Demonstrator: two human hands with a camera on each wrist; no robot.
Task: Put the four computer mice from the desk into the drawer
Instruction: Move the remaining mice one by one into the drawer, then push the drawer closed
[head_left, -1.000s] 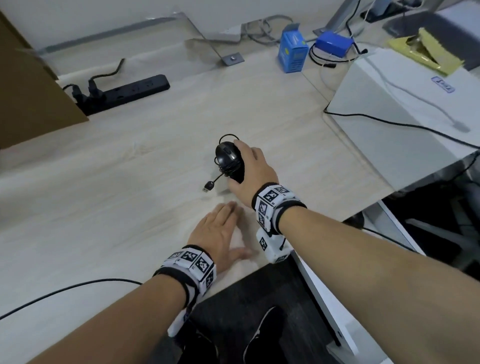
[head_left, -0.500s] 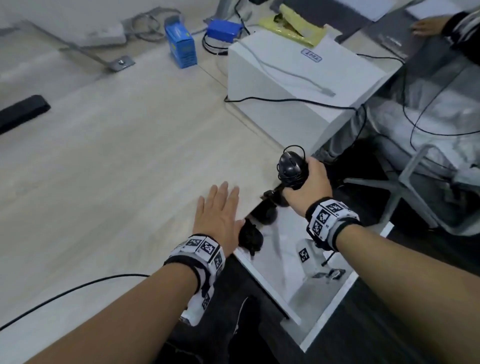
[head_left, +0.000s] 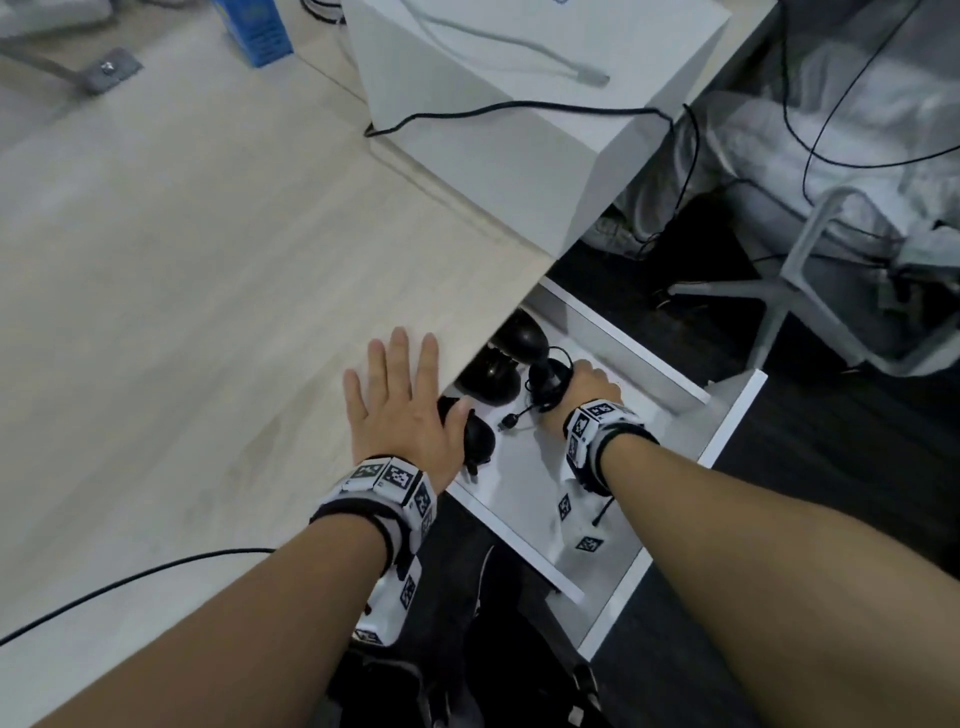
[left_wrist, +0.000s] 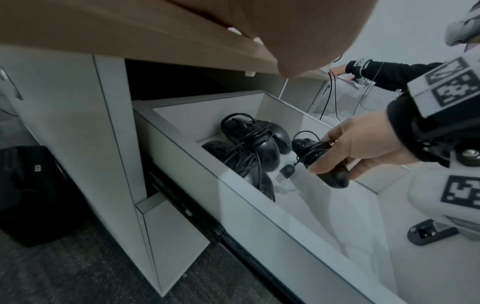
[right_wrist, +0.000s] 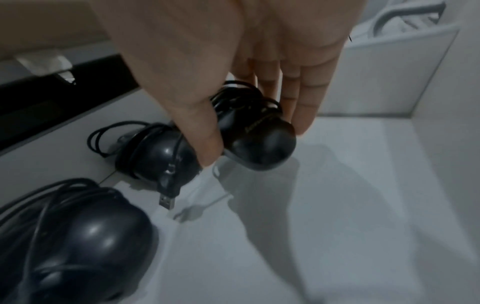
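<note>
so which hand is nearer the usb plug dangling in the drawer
Right. The right hand is down in the drawer, gripping the mouse whose USB plug hangs just beside it. The left hand lies flat on the desk edge above.

The left hand (head_left: 402, 415) lies flat, palm down, fingers straight and spread, forearm stretched forward. The right hand (left_wrist: 361, 147) reaches lower and further right, wrist bent down, thumb (right_wrist: 197, 131) and fingers (right_wrist: 301, 98) closed in a grip.
</note>
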